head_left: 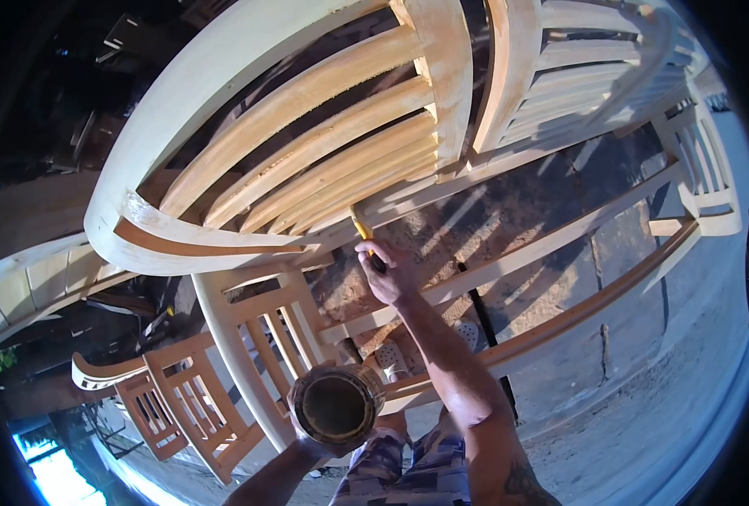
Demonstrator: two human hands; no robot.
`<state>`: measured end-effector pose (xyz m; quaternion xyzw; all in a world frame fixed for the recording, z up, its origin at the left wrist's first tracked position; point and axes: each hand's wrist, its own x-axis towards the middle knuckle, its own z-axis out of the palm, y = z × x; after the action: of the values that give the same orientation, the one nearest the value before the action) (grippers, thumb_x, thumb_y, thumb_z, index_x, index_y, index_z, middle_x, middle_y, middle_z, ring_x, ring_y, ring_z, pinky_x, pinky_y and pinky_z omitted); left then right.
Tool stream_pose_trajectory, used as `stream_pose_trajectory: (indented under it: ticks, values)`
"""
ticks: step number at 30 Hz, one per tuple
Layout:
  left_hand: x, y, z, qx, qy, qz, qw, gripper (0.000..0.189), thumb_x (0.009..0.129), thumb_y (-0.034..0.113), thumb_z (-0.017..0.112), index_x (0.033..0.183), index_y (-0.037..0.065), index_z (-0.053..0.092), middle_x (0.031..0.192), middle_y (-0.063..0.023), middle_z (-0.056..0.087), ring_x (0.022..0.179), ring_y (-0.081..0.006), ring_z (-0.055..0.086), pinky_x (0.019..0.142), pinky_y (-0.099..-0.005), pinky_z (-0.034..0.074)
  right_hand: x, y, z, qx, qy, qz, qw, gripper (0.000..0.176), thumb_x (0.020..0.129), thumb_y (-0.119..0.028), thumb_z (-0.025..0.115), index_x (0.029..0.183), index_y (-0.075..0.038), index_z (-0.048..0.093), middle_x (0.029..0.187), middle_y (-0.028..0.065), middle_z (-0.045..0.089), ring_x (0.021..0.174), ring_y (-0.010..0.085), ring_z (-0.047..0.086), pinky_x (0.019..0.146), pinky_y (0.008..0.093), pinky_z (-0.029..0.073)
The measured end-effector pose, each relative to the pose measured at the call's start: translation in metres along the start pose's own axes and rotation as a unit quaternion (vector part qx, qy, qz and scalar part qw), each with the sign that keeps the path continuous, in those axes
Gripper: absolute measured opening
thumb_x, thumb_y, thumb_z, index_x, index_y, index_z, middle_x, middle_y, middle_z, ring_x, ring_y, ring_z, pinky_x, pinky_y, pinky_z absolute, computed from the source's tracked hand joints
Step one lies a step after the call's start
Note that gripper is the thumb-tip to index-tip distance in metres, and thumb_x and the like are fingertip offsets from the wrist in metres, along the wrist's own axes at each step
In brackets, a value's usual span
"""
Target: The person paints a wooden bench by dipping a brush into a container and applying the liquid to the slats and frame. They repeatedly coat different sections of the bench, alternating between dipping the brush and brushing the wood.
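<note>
My right hand (389,277) is closed around the handle of a paintbrush (361,224) with a yellow and dark handle. The brush tip is at the lower rail of the slatted wooden backrest (448,84), near the bottom of its slats; whether it touches cannot be made out. My left hand (307,440) grips a round can (373,384) from its lower left side. The can's open top faces me and its inside looks dark. Around my legs runs the seat frame (551,333) of this pale wooden bench, without seat boards. A slatted armrest side (265,316) stands left of my right hand.
A second curved backrest section (509,72) continues to the right, ending at another slatted side (703,160). More unpainted wooden furniture (180,396) stands at the lower left. Below the frame lies a dusty floor (509,228) with striped shadows. My shoes (389,358) are inside the frame.
</note>
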<state>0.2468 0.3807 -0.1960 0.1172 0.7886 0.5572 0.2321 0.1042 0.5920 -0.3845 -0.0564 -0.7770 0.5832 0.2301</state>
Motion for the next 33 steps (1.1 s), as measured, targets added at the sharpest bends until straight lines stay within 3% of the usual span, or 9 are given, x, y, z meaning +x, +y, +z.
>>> stream_pose_trajectory:
  ticks: [4, 6, 12, 17, 20, 23, 26, 27, 33]
  values:
    - [0.001, 0.0, 0.003, -0.022, 0.003, 0.001, 1.0, 0.111, 0.067, 0.028, 0.098, 0.154, -0.002, 0.036, 0.136, -0.0171, 0.064, 0.125, -0.0261, 0.065, 0.108, -0.0399, 0.053, 0.011, 0.027, -0.022, 0.284, 0.01, 0.245, 0.927, 0.012, 0.1, -0.01, 0.072, 0.112, -0.011, 0.071, 0.09, 0.0042, 0.071, 0.075, 0.0172, 0.068, 0.068, 0.0329, 0.06]
    - [-0.002, -0.008, 0.001, -0.01, 0.005, 0.005, 1.0, 0.112, 0.066, 0.028, 0.098, 0.154, -0.002, 0.035, 0.135, -0.0168, 0.064, 0.125, -0.026, 0.065, 0.108, -0.0396, 0.053, 0.021, 0.071, -0.044, 0.355, 0.092, 0.239, 0.899, 0.016, 0.104, -0.013, 0.07, 0.118, -0.007, 0.07, 0.093, -0.0013, 0.068, 0.079, 0.0092, 0.063, 0.07, 0.0291, 0.059]
    - [0.0, 0.0, 0.003, 0.008, 0.003, -0.004, 1.0, 0.112, 0.065, 0.03, 0.099, 0.153, -0.001, 0.038, 0.132, -0.0155, 0.066, 0.121, -0.026, 0.067, 0.108, -0.0405, 0.053, 0.017, 0.044, -0.047, 0.065, 0.263, 0.091, 0.958, 0.018, 0.101, -0.017, 0.073, 0.114, -0.004, 0.07, 0.098, 0.008, 0.07, 0.079, 0.0197, 0.067, 0.072, 0.0355, 0.057]
    - [0.005, -0.003, 0.001, 0.046, -0.008, 0.003, 0.999, 0.11, 0.063, 0.031, 0.1, 0.151, -0.002, 0.042, 0.127, -0.0148, 0.069, 0.118, -0.0256, 0.069, 0.107, -0.0407, 0.053, 0.006, 0.007, -0.007, 0.008, 0.038, 0.025, 0.999, 0.014, 0.098, -0.019, 0.074, 0.106, -0.008, 0.072, 0.092, 0.0155, 0.071, 0.074, 0.0334, 0.072, 0.064, 0.0424, 0.058]
    - [0.009, 0.004, 0.003, 0.037, -0.006, 0.0, 0.999, 0.109, 0.064, 0.031, 0.1, 0.15, -0.002, 0.043, 0.126, -0.0145, 0.07, 0.118, -0.0259, 0.069, 0.107, -0.0401, 0.053, 0.001, 0.011, -0.022, 0.2, -0.059, 0.223, 0.952, 0.02, 0.102, -0.021, 0.07, 0.111, -0.004, 0.075, 0.093, 0.0074, 0.073, 0.082, 0.0154, 0.069, 0.071, 0.0321, 0.058]
    - [0.006, 0.0, 0.001, -0.001, -0.044, -0.027, 0.999, 0.115, 0.067, 0.026, 0.099, 0.156, 0.0, 0.031, 0.137, -0.0156, 0.062, 0.127, -0.0266, 0.063, 0.111, -0.0417, 0.05, 0.026, 0.039, -0.053, 0.314, 0.148, 0.251, 0.904, 0.019, 0.104, -0.018, 0.067, 0.11, -0.002, 0.075, 0.093, 0.0042, 0.071, 0.083, 0.0118, 0.067, 0.072, 0.0285, 0.058]
    - [0.006, -0.001, 0.0, 0.01, -0.06, -0.024, 0.998, 0.119, 0.068, 0.025, 0.099, 0.159, 0.001, 0.026, 0.143, -0.0159, 0.057, 0.131, -0.0266, 0.06, 0.112, -0.0428, 0.049, 0.035, 0.037, -0.081, 0.136, 0.198, 0.197, 0.951, 0.021, 0.104, -0.017, 0.065, 0.114, -0.001, 0.074, 0.095, 0.0055, 0.07, 0.084, 0.0111, 0.066, 0.074, 0.0286, 0.058]
    - [0.006, -0.001, 0.002, 0.019, -0.058, -0.018, 0.998, 0.119, 0.067, 0.026, 0.099, 0.158, 0.001, 0.027, 0.143, -0.0158, 0.057, 0.131, -0.0265, 0.06, 0.112, -0.0429, 0.049, 0.034, 0.033, -0.078, 0.019, 0.219, 0.113, 0.969, 0.018, 0.101, -0.013, 0.064, 0.115, -0.006, 0.074, 0.099, 0.014, 0.072, 0.081, 0.0292, 0.07, 0.072, 0.0399, 0.057]
    - [0.013, 0.002, 0.004, 0.04, -0.055, 0.049, 0.996, 0.116, 0.066, 0.03, 0.1, 0.156, 0.001, 0.032, 0.146, -0.0158, 0.052, 0.133, -0.0268, 0.058, 0.113, -0.0419, 0.048, 0.042, 0.006, -0.069, -0.086, 0.085, 0.103, 0.987, 0.014, 0.097, -0.015, 0.068, 0.109, -0.01, 0.074, 0.093, 0.0166, 0.069, 0.081, 0.0383, 0.07, 0.071, 0.0446, 0.057]
